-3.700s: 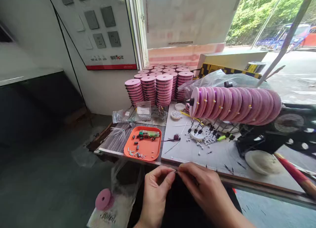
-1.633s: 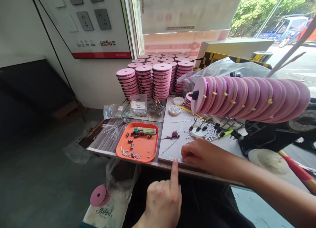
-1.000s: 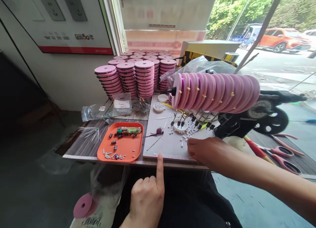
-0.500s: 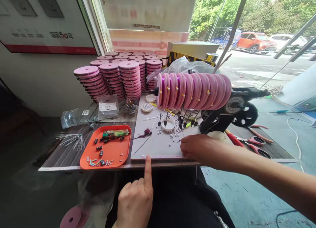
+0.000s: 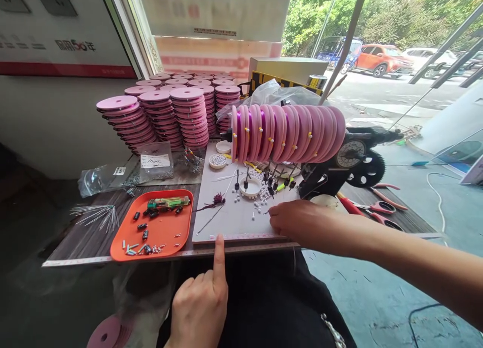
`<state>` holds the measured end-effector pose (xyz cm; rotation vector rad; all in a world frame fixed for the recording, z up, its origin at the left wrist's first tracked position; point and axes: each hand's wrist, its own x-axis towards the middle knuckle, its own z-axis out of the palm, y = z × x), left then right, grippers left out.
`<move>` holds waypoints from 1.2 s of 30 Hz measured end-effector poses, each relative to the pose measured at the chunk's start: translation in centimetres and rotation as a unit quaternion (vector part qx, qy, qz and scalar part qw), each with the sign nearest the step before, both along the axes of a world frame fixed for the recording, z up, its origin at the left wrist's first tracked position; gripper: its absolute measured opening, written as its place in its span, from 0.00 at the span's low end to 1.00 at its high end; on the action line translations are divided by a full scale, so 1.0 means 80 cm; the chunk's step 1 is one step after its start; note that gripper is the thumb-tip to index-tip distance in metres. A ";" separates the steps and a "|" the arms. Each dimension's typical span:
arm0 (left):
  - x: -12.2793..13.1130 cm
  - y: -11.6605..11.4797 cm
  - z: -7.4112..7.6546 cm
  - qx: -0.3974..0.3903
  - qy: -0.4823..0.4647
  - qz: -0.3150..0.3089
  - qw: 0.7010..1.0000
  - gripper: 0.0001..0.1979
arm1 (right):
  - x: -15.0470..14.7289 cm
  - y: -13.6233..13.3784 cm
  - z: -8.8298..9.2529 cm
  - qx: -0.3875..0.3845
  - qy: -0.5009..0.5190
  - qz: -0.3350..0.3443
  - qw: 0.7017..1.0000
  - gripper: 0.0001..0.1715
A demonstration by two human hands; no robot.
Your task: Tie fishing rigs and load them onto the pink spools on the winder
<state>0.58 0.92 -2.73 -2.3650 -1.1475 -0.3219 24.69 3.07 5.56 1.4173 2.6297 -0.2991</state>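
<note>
My left hand [image 5: 199, 302] is in front of the white board [image 5: 206, 222]. Its index finger is stretched out with the tip on the measuring tape [image 5: 241, 237] along the near edge; the other fingers are curled, and nothing shows in them. My right hand [image 5: 290, 218] rests on the board's right part, its fingers pinched together. A tiny dark piece pokes out at its fingertips, too small to name. Loose white beads [image 5: 260, 204] lie just beyond it, around a white round dish [image 5: 250, 187]. A thin line hangs below the board's edge under this hand.
A row of pink discs [image 5: 287, 133] wound with purple line sits on a black winder [image 5: 324, 179]. Stacked pink spools [image 5: 190, 119] stand behind. An orange tray [image 5: 151, 227] holds a lighter and small parts. Scissors [image 5: 383, 207] and red-handled pliers [image 5: 352, 204] lie right.
The view has swung slightly, so the whole scene sits a little further left. Both hands keep nearly the same pose and place on the board.
</note>
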 end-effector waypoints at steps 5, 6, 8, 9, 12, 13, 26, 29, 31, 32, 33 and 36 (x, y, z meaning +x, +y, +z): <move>0.000 0.002 0.000 0.003 -0.006 -0.009 1.000 0.32 | -0.002 0.002 0.003 0.001 -0.015 0.017 1.000 0.12; -0.001 0.002 0.001 0.004 -0.004 -0.009 1.000 0.32 | -0.002 0.002 0.004 0.001 -0.018 0.016 1.000 0.12; -0.001 0.001 0.004 0.006 0.009 -0.005 1.000 0.31 | -0.003 0.000 0.006 0.003 -0.022 0.015 1.000 0.11; 0.000 0.001 0.005 0.007 0.016 0.000 1.000 0.31 | -0.003 0.000 0.006 0.006 -0.020 0.017 1.000 0.11; 0.001 -0.001 0.006 -0.002 0.025 0.007 1.000 0.29 | -0.004 -0.001 0.005 0.014 -0.009 0.022 1.000 0.10; 0.002 -0.001 0.004 -0.006 0.022 0.004 1.000 0.28 | -0.005 -0.001 0.006 0.014 -0.008 0.018 1.000 0.10; -0.008 -0.013 0.084 -0.181 -0.559 -0.144 0.796 0.13 | -0.053 -0.036 0.014 0.043 0.460 -0.141 0.876 0.08; 0.015 -0.006 0.076 -0.379 -0.656 -0.093 0.646 0.01 | -0.086 -0.040 -0.005 0.080 0.507 -0.150 0.845 0.08; 0.026 0.002 0.062 -0.420 -0.731 -0.081 0.531 0.05 | -0.101 -0.040 -0.013 0.094 0.514 -0.147 0.840 0.08; 0.029 0.005 0.055 -0.426 -0.755 -0.088 0.491 0.06 | -0.106 -0.039 -0.016 0.099 0.515 -0.147 0.839 0.08; 0.031 0.007 0.050 -0.425 -0.772 -0.096 0.463 0.05 | -0.110 -0.038 -0.018 0.102 0.515 -0.147 0.838 0.08; 0.034 0.009 0.047 -0.435 -0.787 -0.112 0.422 0.05 | -0.111 -0.038 -0.020 0.111 0.511 -0.148 0.839 0.08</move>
